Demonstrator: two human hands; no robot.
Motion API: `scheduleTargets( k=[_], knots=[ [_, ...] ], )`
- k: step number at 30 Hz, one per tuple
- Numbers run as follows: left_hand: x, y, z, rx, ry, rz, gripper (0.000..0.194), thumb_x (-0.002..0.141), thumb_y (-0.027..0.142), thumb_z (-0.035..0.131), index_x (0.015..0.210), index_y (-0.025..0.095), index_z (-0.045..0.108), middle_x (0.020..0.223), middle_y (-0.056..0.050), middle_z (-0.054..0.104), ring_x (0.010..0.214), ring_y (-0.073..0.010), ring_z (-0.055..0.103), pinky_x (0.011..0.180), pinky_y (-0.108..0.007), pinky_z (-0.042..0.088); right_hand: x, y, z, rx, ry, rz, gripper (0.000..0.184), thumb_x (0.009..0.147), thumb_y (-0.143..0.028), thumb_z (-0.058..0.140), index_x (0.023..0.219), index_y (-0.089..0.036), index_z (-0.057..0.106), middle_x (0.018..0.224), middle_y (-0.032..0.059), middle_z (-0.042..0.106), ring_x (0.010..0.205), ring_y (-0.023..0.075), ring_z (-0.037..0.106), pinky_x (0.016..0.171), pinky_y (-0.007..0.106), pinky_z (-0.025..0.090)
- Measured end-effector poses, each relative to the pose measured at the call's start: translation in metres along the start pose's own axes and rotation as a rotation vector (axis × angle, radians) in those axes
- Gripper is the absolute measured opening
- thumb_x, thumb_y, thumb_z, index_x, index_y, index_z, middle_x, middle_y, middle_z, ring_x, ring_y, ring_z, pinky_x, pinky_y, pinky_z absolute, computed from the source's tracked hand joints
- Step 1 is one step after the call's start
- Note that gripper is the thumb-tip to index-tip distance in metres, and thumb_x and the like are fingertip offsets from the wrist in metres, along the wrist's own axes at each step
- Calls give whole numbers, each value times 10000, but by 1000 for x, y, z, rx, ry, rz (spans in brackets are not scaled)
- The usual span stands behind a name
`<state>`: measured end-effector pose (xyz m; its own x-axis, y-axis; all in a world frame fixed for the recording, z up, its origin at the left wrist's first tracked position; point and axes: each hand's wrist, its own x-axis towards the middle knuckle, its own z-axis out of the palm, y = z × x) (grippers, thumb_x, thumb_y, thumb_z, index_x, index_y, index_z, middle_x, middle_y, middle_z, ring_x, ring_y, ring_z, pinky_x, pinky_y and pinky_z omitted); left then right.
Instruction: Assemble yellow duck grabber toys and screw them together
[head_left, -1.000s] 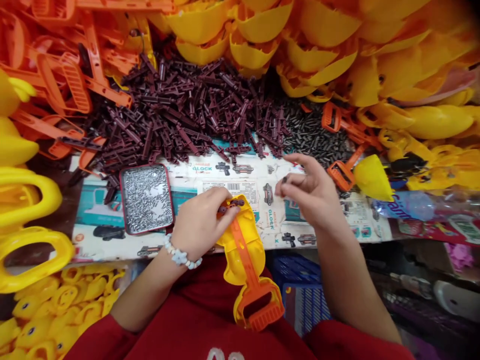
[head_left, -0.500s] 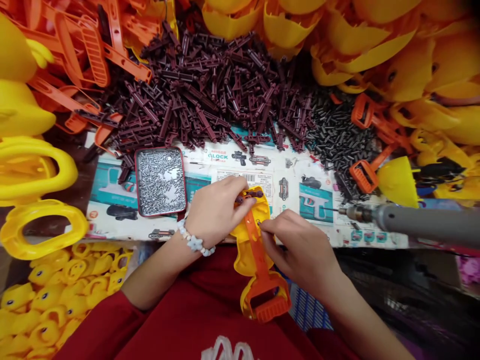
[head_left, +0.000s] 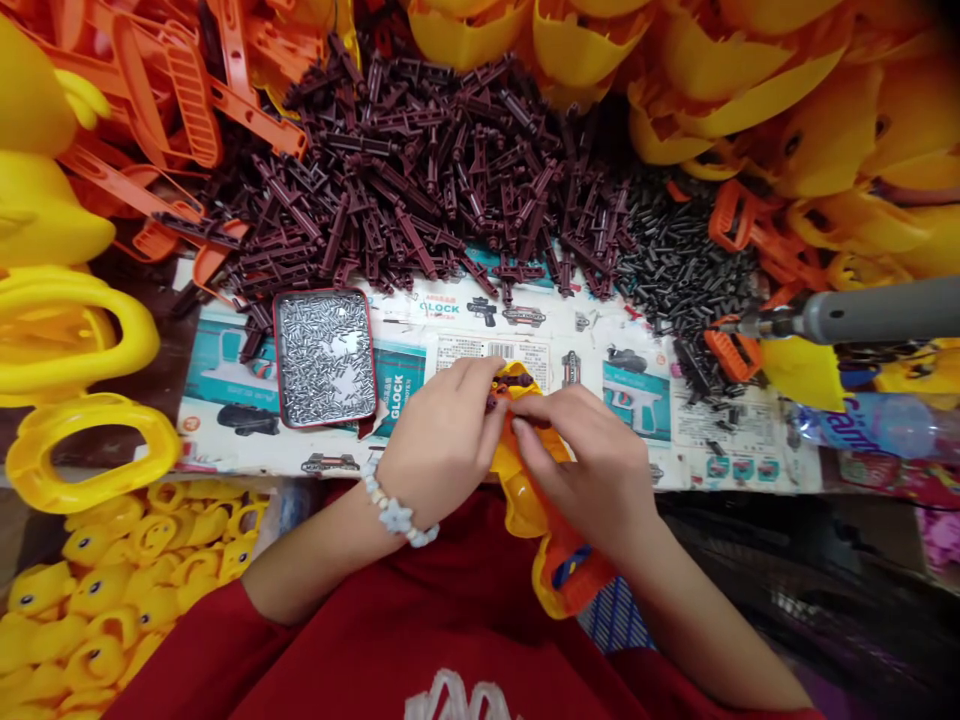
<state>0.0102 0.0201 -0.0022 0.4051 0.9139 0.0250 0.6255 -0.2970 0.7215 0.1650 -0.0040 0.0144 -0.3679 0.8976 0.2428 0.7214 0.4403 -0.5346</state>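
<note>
My left hand (head_left: pixel 442 440) grips a yellow toy shell (head_left: pixel 521 500) with an orange handle piece (head_left: pixel 577 580) laid in it, held just above my lap. My right hand (head_left: pixel 592 465) is closed over the same shell, its fingertips pinching at a small dark maroon part (head_left: pixel 514 381) at the shell's top end. Both hands hide most of the shell. A beaded bracelet (head_left: pixel 397 515) circles my left wrist.
A red tin of small metal pins (head_left: pixel 325 357) lies left of my hands on printed cardboard (head_left: pixel 225 370). Behind are heaps of maroon parts (head_left: pixel 420 180), black pins (head_left: pixel 675 265), orange handles (head_left: pixel 165 110) and yellow shells (head_left: pixel 712 70). A grey power screwdriver (head_left: pixel 862 312) hangs at right. Yellow ducks (head_left: pixel 112 600) fill the lower left.
My right hand came back from the black pins to the shell and now pinches at its top. The shell tilted, and the screwdriver swung into view and rose.
</note>
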Motion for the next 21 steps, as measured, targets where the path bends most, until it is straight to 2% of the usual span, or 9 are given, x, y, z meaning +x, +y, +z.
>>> scheduleTargets(
  k=[3, 8, 12, 15, 21],
  knots=[
    [-12, -3, 3, -127, 38, 74, 379, 798, 74, 471, 1169, 131, 417, 1153, -133, 587, 1079, -203, 573, 921, -348, 486, -4, -1, 1, -61, -14, 11, 86, 944, -123, 441, 935, -128, 526, 862, 28, 560, 778, 168, 488, 731, 267, 395],
    [-22, -8, 15, -118, 187, 0, 272, 796, 118, 541, 1056, 137, 467, 1022, -108, 632, 943, -191, 632, 803, -297, 542, -17, 0, 0, -68, 14, 15, 112, 962, -205, 492, 942, -119, 562, 887, 27, 569, 804, 166, 492, 718, 265, 404],
    [-24, -8, 22, -7, 254, 99, 237, 826, 141, 532, 1059, 102, 513, 1027, -123, 660, 952, -197, 641, 846, -297, 539, -16, 0, 8, -70, 136, -10, 57, 925, -139, 540, 906, -119, 590, 850, 28, 572, 768, 153, 503, 700, 254, 414],
    [-26, -6, 24, 69, 282, 166, 229, 830, 146, 514, 1045, 73, 540, 1027, -143, 673, 964, -209, 647, 872, -300, 539, -12, -4, 13, -173, 202, 4, 88, 925, -149, 549, 861, -111, 597, 811, 22, 580, 717, 145, 504, 663, 253, 405],
    [-28, -3, 27, 136, 289, 172, 226, 840, 166, 495, 1014, 51, 584, 1009, -161, 690, 948, -231, 662, 853, -331, 562, -8, -12, 10, -449, 92, -46, 206, 963, -158, 463, 833, -97, 611, 768, 42, 574, 663, 155, 471, 596, 281, 361]
  ],
)
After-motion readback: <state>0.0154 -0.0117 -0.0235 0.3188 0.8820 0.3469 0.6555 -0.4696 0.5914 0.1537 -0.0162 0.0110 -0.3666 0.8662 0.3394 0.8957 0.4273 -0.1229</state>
